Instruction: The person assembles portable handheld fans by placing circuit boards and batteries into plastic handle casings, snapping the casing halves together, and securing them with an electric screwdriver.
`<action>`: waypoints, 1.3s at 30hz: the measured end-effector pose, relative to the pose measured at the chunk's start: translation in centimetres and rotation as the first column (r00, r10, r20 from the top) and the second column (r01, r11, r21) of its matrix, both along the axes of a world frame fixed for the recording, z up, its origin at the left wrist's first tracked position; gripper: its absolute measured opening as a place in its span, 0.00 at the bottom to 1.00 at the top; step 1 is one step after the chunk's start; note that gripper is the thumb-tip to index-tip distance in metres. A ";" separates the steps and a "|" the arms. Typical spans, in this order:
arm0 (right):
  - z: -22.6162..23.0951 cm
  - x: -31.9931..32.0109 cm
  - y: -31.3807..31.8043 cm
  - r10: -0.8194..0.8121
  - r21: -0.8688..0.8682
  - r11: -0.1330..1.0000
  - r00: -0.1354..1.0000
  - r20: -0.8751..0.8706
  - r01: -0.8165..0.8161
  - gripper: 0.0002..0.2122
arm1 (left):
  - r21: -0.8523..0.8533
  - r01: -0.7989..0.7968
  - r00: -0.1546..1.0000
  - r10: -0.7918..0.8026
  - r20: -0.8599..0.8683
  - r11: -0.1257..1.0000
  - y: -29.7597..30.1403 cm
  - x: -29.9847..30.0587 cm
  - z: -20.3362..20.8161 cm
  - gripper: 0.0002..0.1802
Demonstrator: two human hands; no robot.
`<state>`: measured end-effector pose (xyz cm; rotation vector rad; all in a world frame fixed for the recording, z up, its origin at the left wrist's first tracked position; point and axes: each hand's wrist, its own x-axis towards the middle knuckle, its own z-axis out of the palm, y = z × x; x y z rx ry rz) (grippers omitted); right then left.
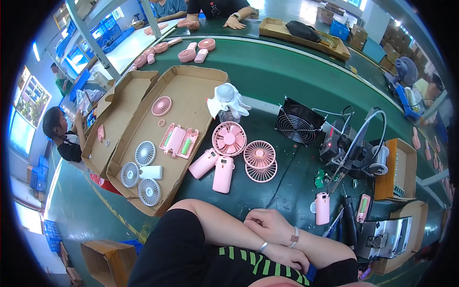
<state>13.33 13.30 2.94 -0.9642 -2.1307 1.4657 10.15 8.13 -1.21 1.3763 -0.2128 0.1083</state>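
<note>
My forearms are crossed in front of me at the table's near edge. My right hand (pixel 270 226) lies over the left forearm, its fingers curled in with nothing in them. Beneath the right forearm, my left hand (pixel 292 258) has bent fingers, partly hidden, and no held thing shows. Beyond them stand a pink handheld fan (pixel 229 138) with open blades, two pink fan handles (pixel 224 174) with small displays, and two pink round grilles (pixel 260 155), one overlapping the other. To the right lies another pink handle (pixel 322 208) near a pink half-shell (pixel 363 207) with a green battery.
A cardboard tray (pixel 186 76) at left holds grey and pink grilles and opened housings. A white cloth (pixel 229 99) tops a jar. A black cooling fan (pixel 299 122), a soldering station with a wire spool (pixel 378 160), and pliers (pixel 334 222) sit at right. Other people work around the line.
</note>
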 end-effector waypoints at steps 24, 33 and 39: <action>-1.1 0.1 -0.4 0.008 0.063 0.998 0.999 -0.042 -0.006 0.07 | 0.011 0.034 0.998 -0.034 -0.061 0.999 -0.1 -0.4 0.1 0.12; -2.0 -0.7 -0.5 -0.034 0.090 0.995 0.990 -0.139 0.046 0.10 | 0.141 0.034 0.993 -0.018 -0.114 0.989 -0.2 -1.2 -0.8 0.14; -2.9 0.2 -0.7 -0.103 0.161 0.980 0.989 -0.109 0.120 0.09 | 0.238 0.071 0.981 -0.024 -0.194 0.969 1.1 0.4 2.2 0.14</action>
